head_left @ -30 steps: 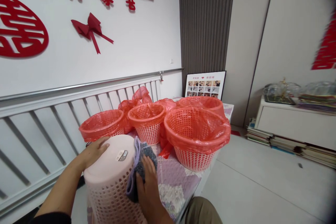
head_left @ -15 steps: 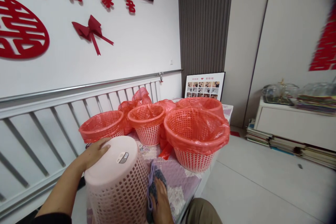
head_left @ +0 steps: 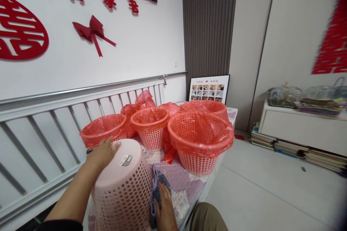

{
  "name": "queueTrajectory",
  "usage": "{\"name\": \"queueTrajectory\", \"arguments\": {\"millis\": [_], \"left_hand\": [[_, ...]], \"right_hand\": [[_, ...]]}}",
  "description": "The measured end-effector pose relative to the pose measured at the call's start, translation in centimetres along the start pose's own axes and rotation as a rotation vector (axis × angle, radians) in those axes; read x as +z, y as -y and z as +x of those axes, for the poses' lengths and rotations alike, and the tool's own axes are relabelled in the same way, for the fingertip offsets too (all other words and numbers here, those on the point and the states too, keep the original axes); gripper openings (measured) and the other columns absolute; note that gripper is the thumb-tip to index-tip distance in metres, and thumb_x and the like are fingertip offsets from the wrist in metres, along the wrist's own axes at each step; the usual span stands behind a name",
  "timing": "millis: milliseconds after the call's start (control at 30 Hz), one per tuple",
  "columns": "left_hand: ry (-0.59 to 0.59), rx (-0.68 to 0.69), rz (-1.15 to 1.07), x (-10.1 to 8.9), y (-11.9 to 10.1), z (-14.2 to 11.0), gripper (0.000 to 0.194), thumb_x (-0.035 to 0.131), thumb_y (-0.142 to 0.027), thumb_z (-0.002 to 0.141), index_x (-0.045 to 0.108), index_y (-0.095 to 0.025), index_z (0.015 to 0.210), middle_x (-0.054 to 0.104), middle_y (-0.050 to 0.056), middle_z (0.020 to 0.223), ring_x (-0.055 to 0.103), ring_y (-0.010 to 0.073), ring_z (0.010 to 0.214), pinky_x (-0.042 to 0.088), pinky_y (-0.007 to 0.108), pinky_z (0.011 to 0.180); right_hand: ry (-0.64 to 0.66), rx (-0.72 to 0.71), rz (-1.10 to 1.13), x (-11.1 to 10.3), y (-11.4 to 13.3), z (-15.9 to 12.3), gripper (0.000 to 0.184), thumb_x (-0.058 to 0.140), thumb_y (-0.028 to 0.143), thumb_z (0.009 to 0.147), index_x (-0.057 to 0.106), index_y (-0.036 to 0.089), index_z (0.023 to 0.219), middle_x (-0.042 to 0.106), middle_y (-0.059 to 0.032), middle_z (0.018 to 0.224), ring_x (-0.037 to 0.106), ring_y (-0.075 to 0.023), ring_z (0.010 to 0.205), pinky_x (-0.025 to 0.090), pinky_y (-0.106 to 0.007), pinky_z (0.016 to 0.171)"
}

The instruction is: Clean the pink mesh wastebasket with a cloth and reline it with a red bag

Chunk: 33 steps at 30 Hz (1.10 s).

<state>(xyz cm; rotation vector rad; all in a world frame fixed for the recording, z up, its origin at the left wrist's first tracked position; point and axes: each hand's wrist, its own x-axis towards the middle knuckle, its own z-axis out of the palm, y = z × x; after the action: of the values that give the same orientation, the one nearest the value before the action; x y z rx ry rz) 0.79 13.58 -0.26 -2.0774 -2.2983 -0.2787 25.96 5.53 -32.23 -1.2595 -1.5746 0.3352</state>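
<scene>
Radiator (head_left: pixel 51 137) behind, the right grip (head_left: pixel 165 207) seems half-curled over cloth (head_left: pixel 156 188).

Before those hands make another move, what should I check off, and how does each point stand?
1. Left hand on the upturned basket: ok, resting at its base edge.
2. Right hand holding the cloth: ok.
3. Cloth pressed against the basket's side: cannot tell; it is right alongside.
4. Basket's rim firmly seated: cannot tell, out of frame.
5. Large red-lined basket upright and apart from both hands: ok.
</scene>
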Motion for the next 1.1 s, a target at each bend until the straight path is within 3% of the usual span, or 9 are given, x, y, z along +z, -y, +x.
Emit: {"name": "queueTrajectory", "arguments": {"millis": [200, 300, 433, 533, 633, 767, 867, 967, 1100], "left_hand": [[0.088, -0.035, 0.002, 0.7, -1.8, 0.6, 0.088, 0.023, -0.072, 0.089, 0.039, -0.014, 0.154, 0.045, 0.025, 0.157, 0.049, 0.0471, 0.139, 0.04, 0.063, 0.109], [0.097, 0.025, 0.013, 0.6, -1.5, 0.7, 0.085, 0.024, -0.068, 0.091, 0.039, -0.013, 0.154, 0.046, 0.025, 0.157, 0.048, 0.0439, 0.141, 0.039, 0.059, 0.112], [0.09, 0.085, 0.022, 0.6, -0.9, 1.0, 0.081, 0.025, -0.067, 0.091, 0.039, -0.017, 0.154, 0.046, 0.019, 0.158, 0.044, 0.0379, 0.145, 0.038, 0.054, 0.114], [0.082, 0.104, 0.025, 0.6, -0.7, 1.0, 0.079, 0.026, -0.066, 0.091, 0.042, -0.018, 0.152, 0.047, 0.016, 0.158, 0.044, 0.034, 0.146, 0.038, 0.05, 0.116], [0.083, 0.102, 0.028, 0.4, -0.9, 0.9, 0.078, 0.026, -0.065, 0.091, 0.043, -0.019, 0.151, 0.049, 0.015, 0.157, 0.047, 0.0332, 0.144, 0.039, 0.048, 0.115], [0.102, 0.085, 0.031, 0.2, -1.2, 0.7, 0.081, 0.024, -0.065, 0.091, 0.039, -0.015, 0.154, 0.047, 0.021, 0.157, 0.046, 0.0377, 0.144, 0.038, 0.054, 0.114], [0.116, 0.081, 0.029, 0.1, -1.3, 0.6, 0.082, 0.024, -0.065, 0.091, 0.037, -0.014, 0.155, 0.045, 0.023, 0.158, 0.044, 0.0396, 0.145, 0.036, 0.056, 0.115], [0.113, 0.079, 0.024, 0.2, -1.2, 0.7, 0.083, 0.023, -0.065, 0.091, 0.036, -0.014, 0.155, 0.044, 0.023, 0.158, 0.042, 0.0395, 0.146, 0.036, 0.058, 0.115], [0.098, 0.086, 0.025, 0.4, -1.1, 0.8, 0.083, 0.025, -0.065, 0.091, 0.038, -0.013, 0.154, 0.044, 0.022, 0.159, 0.043, 0.0394, 0.146, 0.037, 0.057, 0.114]], "right_hand": [[-0.053, 0.006, -0.006, -0.3, 1.9, 0.6, 0.045, 0.051, 0.031, 0.098, 0.061, 0.017, 0.139, 0.066, -0.0154, 0.138, 0.061, -0.0352, 0.13, 0.056, -0.055, 0.103], [-0.077, -0.044, 0.017, -1.2, 6.0, 2.3, 0.046, 0.048, 0.031, 0.1, 0.057, 0.018, 0.143, 0.063, -0.0157, 0.142, 0.059, -0.0345, 0.132, 0.056, -0.055, 0.104], [-0.051, -0.218, 0.074, -3.7, 13.2, 6.1, 0.054, 0.049, 0.028, 0.1, 0.042, 0.025, 0.154, 0.048, -0.0105, 0.157, 0.043, -0.0318, 0.146, 0.046, -0.057, 0.113], [-0.01, -0.314, 0.078, -4.7, 16.0, 8.2, 0.06, 0.054, 0.027, 0.097, 0.038, 0.028, 0.156, 0.037, -0.0088, 0.164, 0.033, -0.0335, 0.151, 0.039, -0.062, 0.117], [0.01, -0.284, 0.063, -3.9, 14.0, 7.8, 0.062, 0.056, 0.025, 0.095, 0.041, 0.028, 0.155, 0.036, -0.0091, 0.164, 0.032, -0.0347, 0.151, 0.039, -0.063, 0.116], [-0.019, -0.01, 0.056, -1.3, 6.7, 4.3, 0.05, 0.05, 0.024, 0.096, 0.055, 0.022, 0.146, 0.057, -0.0138, 0.149, 0.052, -0.032, 0.14, 0.049, -0.054, 0.11], [-0.047, 0.085, 0.045, 0.4, 2.8, 2.1, 0.045, 0.051, 0.032, 0.096, 0.065, 0.017, 0.136, 0.066, -0.0161, 0.138, 0.059, -0.0347, 0.132, 0.051, -0.054, 0.108], [-0.07, 0.133, 0.038, 1.1, 2.8, 2.1, 0.046, 0.049, 0.037, 0.098, 0.065, 0.017, 0.136, 0.066, -0.0153, 0.138, 0.059, -0.0358, 0.132, 0.052, -0.055, 0.106], [-0.082, 0.056, 0.075, -0.2, 8.2, 4.2, 0.048, 0.046, 0.034, 0.099, 0.058, 0.019, 0.144, 0.06, -0.0146, 0.145, 0.056, -0.0352, 0.135, 0.052, -0.056, 0.107]]}}
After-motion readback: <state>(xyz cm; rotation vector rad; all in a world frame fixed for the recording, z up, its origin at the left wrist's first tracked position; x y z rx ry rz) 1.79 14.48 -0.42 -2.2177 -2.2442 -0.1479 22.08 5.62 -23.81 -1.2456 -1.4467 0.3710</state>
